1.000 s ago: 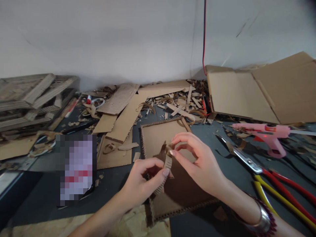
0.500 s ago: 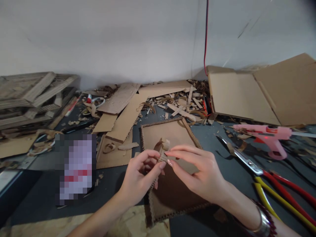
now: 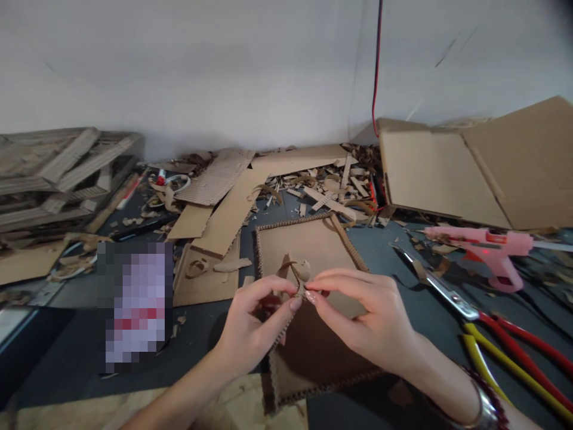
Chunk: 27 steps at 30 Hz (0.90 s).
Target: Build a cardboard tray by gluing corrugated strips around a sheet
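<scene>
My left hand (image 3: 253, 322) pinches a narrow corrugated cardboard strip (image 3: 286, 328), whose lower end runs down under the fingers. Against its tip, my right hand (image 3: 364, 310) closes thumb and forefinger on the same small spot. A curled shred of brown paper (image 3: 301, 270) stands up from the strip, just beyond the fingertips. Below both hands lies a rectangular cardboard panel (image 3: 295, 239) edged with corrugated strips. The left fingers and the right hand cover part of the panel.
To the right lie a pink glue gun (image 3: 483, 242), scissors (image 3: 452, 295) and yellow-handled pliers (image 3: 487, 370). Cardboard sheets (image 3: 233, 212) and scraps (image 3: 331, 194) spread along the wall. An open cardboard box (image 3: 430, 173) stands back right, stacked cardboard frames (image 3: 67, 173) back left.
My right fingers have come from slightly spread to a pinch at the strip's tip. The curled paper shred now stands more openly above the fingers. The left hand has barely moved.
</scene>
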{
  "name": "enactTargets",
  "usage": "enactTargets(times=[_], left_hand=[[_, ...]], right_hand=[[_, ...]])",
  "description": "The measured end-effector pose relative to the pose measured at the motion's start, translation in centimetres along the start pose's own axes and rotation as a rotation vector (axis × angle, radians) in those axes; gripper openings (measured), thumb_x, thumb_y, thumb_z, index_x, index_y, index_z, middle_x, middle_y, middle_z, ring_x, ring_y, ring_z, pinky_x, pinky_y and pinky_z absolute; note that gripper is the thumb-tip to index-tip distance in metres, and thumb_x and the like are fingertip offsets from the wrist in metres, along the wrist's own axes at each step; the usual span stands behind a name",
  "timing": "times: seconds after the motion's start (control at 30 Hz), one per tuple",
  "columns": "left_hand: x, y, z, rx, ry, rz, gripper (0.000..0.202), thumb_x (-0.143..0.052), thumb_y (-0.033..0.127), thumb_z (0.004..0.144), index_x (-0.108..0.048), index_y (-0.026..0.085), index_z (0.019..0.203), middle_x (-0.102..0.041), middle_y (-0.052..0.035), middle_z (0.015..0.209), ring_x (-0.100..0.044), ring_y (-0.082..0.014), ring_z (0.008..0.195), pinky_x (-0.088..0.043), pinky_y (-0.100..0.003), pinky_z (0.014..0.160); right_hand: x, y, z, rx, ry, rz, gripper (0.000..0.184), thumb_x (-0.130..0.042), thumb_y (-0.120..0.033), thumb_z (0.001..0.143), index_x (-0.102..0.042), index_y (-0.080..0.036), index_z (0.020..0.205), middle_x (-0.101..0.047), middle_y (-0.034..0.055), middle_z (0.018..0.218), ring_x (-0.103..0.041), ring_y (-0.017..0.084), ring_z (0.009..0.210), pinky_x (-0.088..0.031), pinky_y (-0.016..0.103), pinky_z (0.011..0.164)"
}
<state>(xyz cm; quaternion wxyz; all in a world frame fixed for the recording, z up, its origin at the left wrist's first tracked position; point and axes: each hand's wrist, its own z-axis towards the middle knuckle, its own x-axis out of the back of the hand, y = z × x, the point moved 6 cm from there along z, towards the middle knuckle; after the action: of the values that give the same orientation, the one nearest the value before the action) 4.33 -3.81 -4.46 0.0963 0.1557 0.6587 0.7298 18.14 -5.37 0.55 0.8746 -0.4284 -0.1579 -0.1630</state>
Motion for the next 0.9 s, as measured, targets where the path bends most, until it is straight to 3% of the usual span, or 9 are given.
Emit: enactTargets(times=[0.13, 0.37, 0.63, 0.9], left_hand=[[0.1, 1.1, 0.1, -0.148, 0.021, 0.089, 0.005, -0.058, 0.015, 0.077, -0.061, 0.018, 0.08, -0.058, 0.0013, 0.067, -0.052, -0.0053, 0.039, -0.042, -0.014, 0.034], [0.1, 3.1, -0.2, -0.433, 0.063, 0.308, 0.008, -0.061, 0.008, 0.073, -0.062, 0.016, 0.075, -0.064, -0.0026, 0.065, -0.059, -0.0117, 0.058, -0.047, -0.019, 0.05], [-0.1, 3.1, -0.4, -0.431, 0.05, 0.323, 0.011, -0.059, 0.006, 0.072, -0.063, 0.016, 0.077, -0.064, -0.0035, 0.066, -0.058, -0.0109, 0.055, -0.046, -0.018, 0.047], [-0.1, 2.5, -0.2, -0.347, 0.071, 0.304, 0.005, -0.061, 0.009, 0.072, -0.063, 0.013, 0.075, -0.063, -0.0042, 0.065, -0.054, -0.0089, 0.048, -0.041, -0.016, 0.04]], right_hand=[[0.0, -0.1, -0.1, 0.024, -0.01, 0.001, 0.012, -0.061, -0.007, 0.069, -0.065, -0.015, 0.077, -0.068, 0.005, 0.073, -0.064, 0.013, 0.064, -0.054, 0.021, 0.06], [-0.1, -0.9, -0.2, 0.149, -0.04, -0.026, 0.011, -0.06, -0.006, 0.071, -0.064, -0.014, 0.078, -0.067, 0.0056, 0.072, -0.062, 0.012, 0.063, -0.054, 0.022, 0.059], [-0.2, -1.3, -0.5, 0.263, -0.044, -0.124, 0.009, -0.062, -0.004, 0.07, -0.063, -0.012, 0.075, -0.066, 0.0059, 0.068, -0.061, 0.013, 0.064, -0.053, 0.023, 0.063], [-0.4, -0.4, -0.2, 0.115, -0.109, -0.03, 0.014, -0.053, -0.004, 0.076, -0.062, -0.015, 0.072, -0.066, 0.0037, 0.069, -0.06, 0.011, 0.061, -0.052, 0.022, 0.058]])
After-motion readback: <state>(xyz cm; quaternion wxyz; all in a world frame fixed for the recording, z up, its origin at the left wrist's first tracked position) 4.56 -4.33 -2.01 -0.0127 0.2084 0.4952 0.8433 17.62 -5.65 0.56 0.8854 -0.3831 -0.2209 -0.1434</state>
